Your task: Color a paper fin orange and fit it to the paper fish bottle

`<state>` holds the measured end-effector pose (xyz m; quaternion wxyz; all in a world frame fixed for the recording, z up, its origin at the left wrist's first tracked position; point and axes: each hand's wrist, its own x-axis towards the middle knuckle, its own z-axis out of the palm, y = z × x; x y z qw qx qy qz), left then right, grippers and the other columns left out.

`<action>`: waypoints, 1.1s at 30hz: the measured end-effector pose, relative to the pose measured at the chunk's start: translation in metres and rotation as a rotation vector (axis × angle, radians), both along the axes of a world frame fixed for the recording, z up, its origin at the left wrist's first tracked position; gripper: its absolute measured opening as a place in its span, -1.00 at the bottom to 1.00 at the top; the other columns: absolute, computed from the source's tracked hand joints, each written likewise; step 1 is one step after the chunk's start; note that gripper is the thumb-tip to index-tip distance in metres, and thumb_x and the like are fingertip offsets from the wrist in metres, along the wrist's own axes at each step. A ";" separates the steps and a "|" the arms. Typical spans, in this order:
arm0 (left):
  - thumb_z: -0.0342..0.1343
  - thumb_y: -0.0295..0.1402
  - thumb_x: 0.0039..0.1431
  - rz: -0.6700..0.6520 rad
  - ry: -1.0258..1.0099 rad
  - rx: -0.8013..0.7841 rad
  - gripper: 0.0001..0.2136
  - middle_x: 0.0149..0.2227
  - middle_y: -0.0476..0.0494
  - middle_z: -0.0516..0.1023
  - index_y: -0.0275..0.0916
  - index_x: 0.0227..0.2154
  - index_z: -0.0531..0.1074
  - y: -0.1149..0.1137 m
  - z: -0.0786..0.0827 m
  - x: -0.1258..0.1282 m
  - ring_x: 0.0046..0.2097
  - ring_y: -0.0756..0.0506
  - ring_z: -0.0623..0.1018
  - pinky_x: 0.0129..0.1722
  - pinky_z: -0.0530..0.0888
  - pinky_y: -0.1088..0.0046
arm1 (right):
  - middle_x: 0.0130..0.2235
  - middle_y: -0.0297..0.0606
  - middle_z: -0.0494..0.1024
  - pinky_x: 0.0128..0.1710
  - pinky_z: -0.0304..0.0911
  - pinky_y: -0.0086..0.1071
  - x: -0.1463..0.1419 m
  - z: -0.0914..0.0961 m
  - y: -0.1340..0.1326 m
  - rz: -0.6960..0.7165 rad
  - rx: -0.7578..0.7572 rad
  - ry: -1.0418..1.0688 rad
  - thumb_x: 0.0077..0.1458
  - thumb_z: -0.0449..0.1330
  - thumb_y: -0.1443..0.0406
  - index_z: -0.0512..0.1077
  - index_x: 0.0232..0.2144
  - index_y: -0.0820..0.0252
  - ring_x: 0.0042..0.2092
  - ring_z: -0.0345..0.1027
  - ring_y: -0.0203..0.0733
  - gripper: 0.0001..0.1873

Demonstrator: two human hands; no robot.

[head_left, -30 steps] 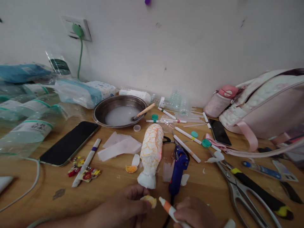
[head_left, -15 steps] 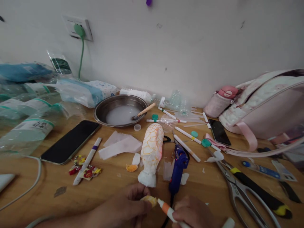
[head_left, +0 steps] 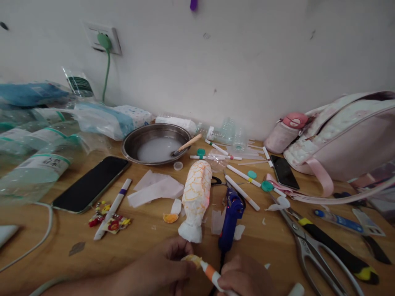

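Between the thumb and fingers of my left hand (head_left: 169, 261) is a small fin-shaped piece (head_left: 194, 260), white with orange-yellow colouring. My right hand (head_left: 242, 277) grips a white marker with an orange band (head_left: 212, 274), its tip touching the piece's right edge. Just beyond my hands lies a white fish-shaped paper body (head_left: 197, 193) with orange scale lines and a plain tail towards me. A blue hot glue gun (head_left: 230, 218) lies to its right. On its left are an orange-coloured piece (head_left: 170, 218) and a white piece (head_left: 176, 206).
A metal bowl (head_left: 126, 152) of cloudy liquid holds a brush (head_left: 189, 142). Plastic bottles (head_left: 43, 168) and a phone (head_left: 92, 183) lie left. Large scissors (head_left: 304, 238), a black-and-yellow cutter (head_left: 336, 246) and a pink backpack (head_left: 348, 144) are right. Several markers (head_left: 242, 192) lie about.
The marker in my right hand has shifted slightly left, bringing its tip from beside the small piece onto its edge. My left hand has barely moved.
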<state>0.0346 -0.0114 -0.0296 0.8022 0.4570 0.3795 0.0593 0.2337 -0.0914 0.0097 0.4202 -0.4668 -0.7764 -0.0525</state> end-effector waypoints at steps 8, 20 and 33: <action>0.26 -0.15 0.03 -0.014 -0.025 0.017 -0.72 -0.55 0.26 0.39 -0.11 -0.38 0.27 -0.001 0.004 -0.007 -0.62 0.09 0.30 -0.55 0.29 0.55 | -0.43 -0.25 0.62 -0.42 0.45 -0.38 0.000 0.000 0.006 0.017 -0.001 -0.010 0.31 0.25 -0.07 0.57 -0.29 0.05 -0.42 0.52 -0.17 -0.64; 0.26 -0.03 -0.01 -0.051 0.021 0.040 -0.65 -0.57 0.23 0.38 -0.10 -0.37 0.26 0.001 0.021 -0.003 -0.56 0.06 0.33 -0.52 0.31 0.55 | -0.40 -0.28 0.64 -0.45 0.43 -0.39 -0.001 -0.009 -0.006 0.032 -0.036 -0.009 0.33 0.28 -0.01 0.53 -0.23 0.06 -0.42 0.53 -0.20 -0.70; 0.00 -0.20 -0.13 -0.114 0.101 0.220 -0.84 -0.57 0.22 0.26 -0.08 -0.43 0.26 -0.010 0.026 -0.003 -0.62 0.05 0.17 -0.58 0.12 0.49 | -0.58 -0.57 0.52 -0.57 0.25 -0.54 -0.007 -0.016 -0.008 0.093 0.085 0.060 0.62 -0.08 0.17 0.31 -0.30 0.05 -0.66 0.36 -0.46 -0.63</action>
